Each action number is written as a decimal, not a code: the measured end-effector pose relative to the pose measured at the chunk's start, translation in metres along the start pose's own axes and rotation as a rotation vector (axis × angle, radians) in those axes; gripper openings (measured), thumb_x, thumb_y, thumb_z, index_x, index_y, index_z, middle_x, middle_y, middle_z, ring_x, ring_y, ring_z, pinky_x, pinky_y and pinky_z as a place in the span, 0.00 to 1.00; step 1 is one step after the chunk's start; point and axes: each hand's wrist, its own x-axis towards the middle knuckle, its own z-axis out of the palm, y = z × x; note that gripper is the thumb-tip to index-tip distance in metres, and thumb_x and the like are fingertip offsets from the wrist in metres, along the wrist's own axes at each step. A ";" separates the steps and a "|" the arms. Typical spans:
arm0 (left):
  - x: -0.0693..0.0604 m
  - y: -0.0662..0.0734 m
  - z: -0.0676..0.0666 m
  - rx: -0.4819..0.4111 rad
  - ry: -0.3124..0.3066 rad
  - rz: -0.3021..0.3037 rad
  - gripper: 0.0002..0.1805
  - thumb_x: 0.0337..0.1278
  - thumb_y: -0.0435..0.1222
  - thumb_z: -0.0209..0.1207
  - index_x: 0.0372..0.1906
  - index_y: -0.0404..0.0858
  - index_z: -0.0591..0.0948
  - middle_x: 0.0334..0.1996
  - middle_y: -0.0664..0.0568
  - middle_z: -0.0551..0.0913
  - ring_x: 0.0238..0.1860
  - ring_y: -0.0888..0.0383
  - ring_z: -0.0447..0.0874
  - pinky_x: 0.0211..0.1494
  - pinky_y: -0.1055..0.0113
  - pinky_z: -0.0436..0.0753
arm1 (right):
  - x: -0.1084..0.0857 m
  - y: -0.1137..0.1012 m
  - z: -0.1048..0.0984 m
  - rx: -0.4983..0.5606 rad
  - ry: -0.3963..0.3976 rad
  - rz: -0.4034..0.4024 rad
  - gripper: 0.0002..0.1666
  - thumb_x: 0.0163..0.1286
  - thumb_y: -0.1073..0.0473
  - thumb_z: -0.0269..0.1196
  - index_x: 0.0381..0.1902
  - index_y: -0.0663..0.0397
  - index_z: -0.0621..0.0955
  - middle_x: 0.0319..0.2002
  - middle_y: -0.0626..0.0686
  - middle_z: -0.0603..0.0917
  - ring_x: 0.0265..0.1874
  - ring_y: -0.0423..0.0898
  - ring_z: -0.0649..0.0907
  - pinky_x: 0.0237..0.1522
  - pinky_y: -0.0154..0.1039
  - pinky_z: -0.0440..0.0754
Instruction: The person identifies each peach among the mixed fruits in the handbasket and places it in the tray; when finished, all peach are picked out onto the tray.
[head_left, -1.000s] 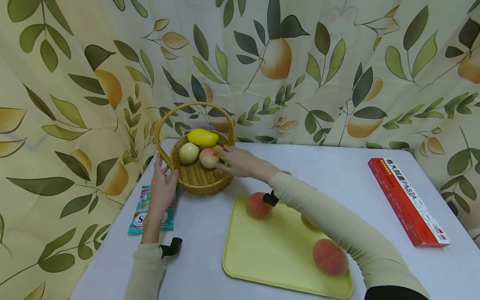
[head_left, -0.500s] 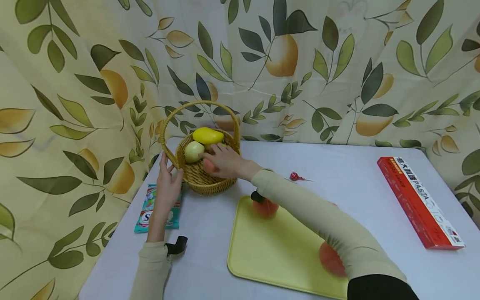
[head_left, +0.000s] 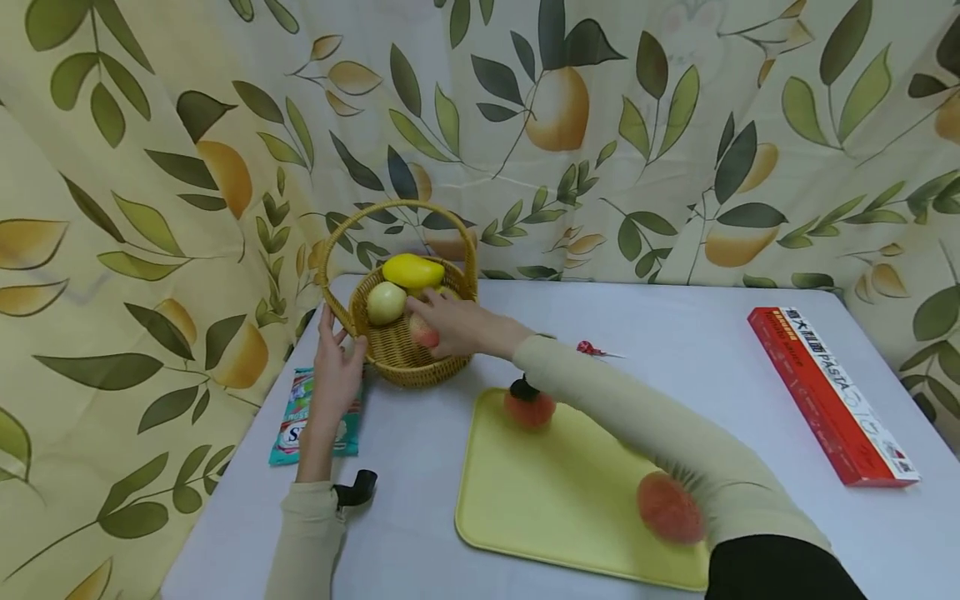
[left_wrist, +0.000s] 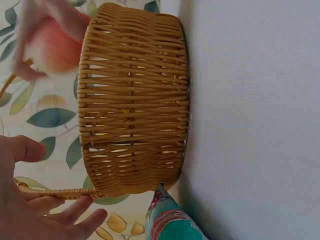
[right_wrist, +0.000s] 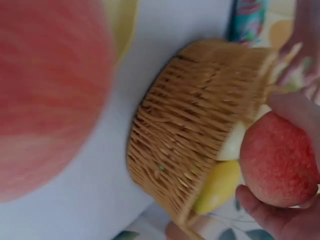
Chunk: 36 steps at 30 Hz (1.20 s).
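A wicker basket (head_left: 397,350) with a tall arched handle stands at the table's far left. Inside lie a yellow mango (head_left: 414,272) and a pale green round fruit (head_left: 386,303); my right hand covers part of the contents. That right hand (head_left: 467,325) grips a peach (right_wrist: 280,160) over the basket's opening, thumb and fingers around its sides. My left hand (head_left: 337,371) is at the left foot of the handle. In the left wrist view its fingers (left_wrist: 75,212) extend against the handle, and the thumb stands apart from them.
A yellow tray (head_left: 540,500) with two visible peaches (head_left: 530,411) lies in front; my right forearm passes above it. A teal snack bag (head_left: 288,429) lies under my left forearm. Behind the right arm is a red lollipop (head_left: 587,347). A red pasta box (head_left: 832,396) lies at right.
My right hand has shifted over the peach, which now shows a redder side. The right forearm swung left, uncovering the lollipop. The left hand stays at the handle; the view shifted slightly.
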 end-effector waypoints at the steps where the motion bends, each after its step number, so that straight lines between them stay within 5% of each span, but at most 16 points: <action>1: 0.000 -0.001 0.000 0.005 0.001 -0.004 0.44 0.79 0.47 0.49 0.84 0.56 0.34 0.85 0.50 0.40 0.80 0.39 0.60 0.80 0.38 0.62 | -0.009 -0.002 -0.003 -0.015 0.040 -0.016 0.44 0.66 0.47 0.70 0.75 0.41 0.63 0.69 0.59 0.68 0.55 0.57 0.79 0.45 0.51 0.87; 5: 0.000 -0.003 0.000 0.012 0.003 0.002 0.45 0.79 0.47 0.49 0.84 0.56 0.34 0.85 0.51 0.40 0.80 0.40 0.60 0.80 0.38 0.63 | -0.054 -0.009 -0.015 -0.025 0.152 -0.092 0.38 0.69 0.43 0.69 0.73 0.38 0.68 0.66 0.56 0.73 0.50 0.53 0.83 0.44 0.49 0.88; 10: 0.000 -0.002 -0.002 0.011 0.002 0.016 0.45 0.78 0.48 0.49 0.84 0.56 0.33 0.85 0.51 0.39 0.80 0.39 0.59 0.79 0.37 0.63 | -0.109 -0.023 -0.016 0.010 0.188 -0.144 0.39 0.70 0.39 0.67 0.75 0.38 0.69 0.70 0.49 0.75 0.61 0.50 0.80 0.50 0.49 0.88; 18: 0.001 0.000 -0.003 0.011 0.006 0.006 0.45 0.79 0.45 0.49 0.84 0.56 0.34 0.85 0.51 0.39 0.80 0.40 0.59 0.80 0.38 0.62 | -0.180 -0.046 0.003 0.139 0.227 -0.134 0.40 0.56 0.33 0.76 0.62 0.39 0.77 0.55 0.44 0.83 0.56 0.44 0.77 0.49 0.41 0.85; 22: -0.001 -0.001 0.000 0.008 0.000 -0.007 0.45 0.79 0.47 0.49 0.84 0.56 0.34 0.85 0.51 0.39 0.80 0.41 0.59 0.80 0.38 0.62 | -0.200 -0.050 0.017 0.242 0.231 -0.152 0.39 0.57 0.37 0.76 0.64 0.37 0.77 0.56 0.48 0.78 0.56 0.45 0.77 0.52 0.40 0.84; 26: -0.002 -0.002 0.001 0.006 -0.007 -0.007 0.44 0.78 0.48 0.49 0.84 0.57 0.34 0.85 0.51 0.39 0.81 0.41 0.59 0.80 0.37 0.62 | -0.213 -0.051 0.027 0.303 0.235 -0.089 0.37 0.58 0.40 0.77 0.63 0.35 0.77 0.58 0.48 0.73 0.53 0.42 0.78 0.48 0.36 0.85; 32: -0.002 -0.002 0.001 0.005 -0.001 0.000 0.44 0.79 0.46 0.49 0.84 0.56 0.34 0.85 0.50 0.39 0.80 0.40 0.59 0.80 0.37 0.62 | -0.227 -0.055 0.041 0.225 0.230 -0.069 0.41 0.54 0.32 0.76 0.60 0.42 0.76 0.55 0.41 0.80 0.54 0.38 0.77 0.55 0.39 0.83; 36: -0.002 -0.001 0.001 0.004 0.007 0.003 0.44 0.79 0.46 0.49 0.84 0.56 0.34 0.85 0.51 0.40 0.80 0.40 0.59 0.80 0.37 0.62 | -0.233 -0.054 0.047 0.252 0.203 -0.061 0.38 0.58 0.38 0.76 0.63 0.39 0.75 0.54 0.40 0.78 0.51 0.36 0.76 0.53 0.36 0.83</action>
